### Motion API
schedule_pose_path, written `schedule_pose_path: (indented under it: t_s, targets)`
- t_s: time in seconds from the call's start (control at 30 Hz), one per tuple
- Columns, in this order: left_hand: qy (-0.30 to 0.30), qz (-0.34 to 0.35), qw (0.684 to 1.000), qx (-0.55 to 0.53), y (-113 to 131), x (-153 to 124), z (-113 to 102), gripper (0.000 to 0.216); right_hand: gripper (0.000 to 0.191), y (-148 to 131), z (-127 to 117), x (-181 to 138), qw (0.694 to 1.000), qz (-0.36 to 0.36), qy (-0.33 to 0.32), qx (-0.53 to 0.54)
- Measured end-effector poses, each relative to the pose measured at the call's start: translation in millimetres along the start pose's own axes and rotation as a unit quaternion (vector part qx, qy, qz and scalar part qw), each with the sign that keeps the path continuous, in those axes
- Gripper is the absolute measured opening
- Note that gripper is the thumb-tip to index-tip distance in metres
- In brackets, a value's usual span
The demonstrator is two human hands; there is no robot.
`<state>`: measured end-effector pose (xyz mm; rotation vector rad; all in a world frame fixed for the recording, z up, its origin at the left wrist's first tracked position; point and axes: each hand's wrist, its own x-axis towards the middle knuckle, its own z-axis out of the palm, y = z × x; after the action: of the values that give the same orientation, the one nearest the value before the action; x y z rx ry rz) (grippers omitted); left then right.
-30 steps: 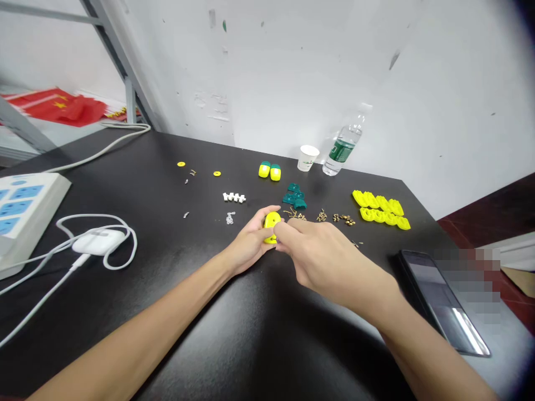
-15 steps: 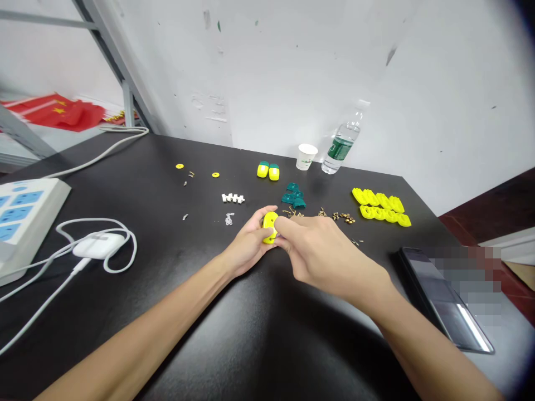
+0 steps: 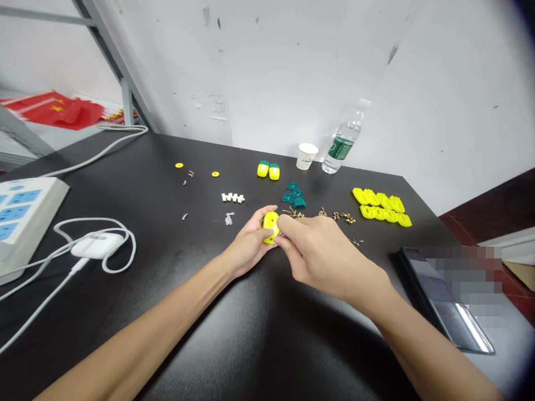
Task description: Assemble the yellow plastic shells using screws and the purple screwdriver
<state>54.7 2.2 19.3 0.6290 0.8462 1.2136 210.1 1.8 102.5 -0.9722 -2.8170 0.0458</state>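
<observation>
My left hand (image 3: 247,243) grips a small yellow plastic shell (image 3: 270,224) just above the black table (image 3: 125,189), fingers curled round it. My right hand (image 3: 320,250) presses against the shell from the right, fingertips pinched at its edge; what they pinch is too small to make out. Just beyond the hands lie teal plastic pieces (image 3: 294,197), small brass screws (image 3: 339,216) and white connectors (image 3: 233,197).
Yellow shells (image 3: 381,206) lie in rows at right, two assembled yellow-teal parts (image 3: 268,170) at the back. A paper cup (image 3: 306,156) and water bottle (image 3: 343,143) stand by the wall. A phone (image 3: 445,301) lies at right; a power strip (image 3: 23,214) and white charger (image 3: 97,245) at left.
Both hands stay together on the yellow shell; my right fingers have shifted slightly along its edge. The view has moved a little.
</observation>
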Motion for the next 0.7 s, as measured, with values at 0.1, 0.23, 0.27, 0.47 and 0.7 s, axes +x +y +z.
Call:
schedule_pose_path:
  t_s: [0.1, 0.23, 0.27, 0.47, 0.7]
  targets:
    - [0.001, -0.002, 1.000, -0.002, 0.7, -1.0, 1.3, 0.058, 0.015, -0.3, 0.7, 0.0, 1.000, 0.006, 0.000, -0.005]
    - [0.005, -0.007, 1.000, -0.005, 2.3, -1.8, 3.2, 0.063, 0.021, -1.4, 2.6, 0.3, 1.000, 0.020, 0.005, -0.017]
    - [0.005, -0.009, 1.000, -0.005, 2.6, -1.7, 3.3, 0.064, 0.022, -1.7, 2.9, 0.5, 0.999, 0.024, 0.007, -0.021]
    - [-0.021, 0.009, 1.000, 0.001, -0.3, 2.6, -2.9, 0.060, 0.018, -0.7, -4.5, -2.3, 0.999, 0.044, 0.000, -0.031]
    - [-0.047, 0.019, 0.999, 0.005, -4.9, 7.4, -11.2, 0.051, 0.010, 6.1, -16.6, -10.6, 1.000, 0.019, -0.009, -0.018]
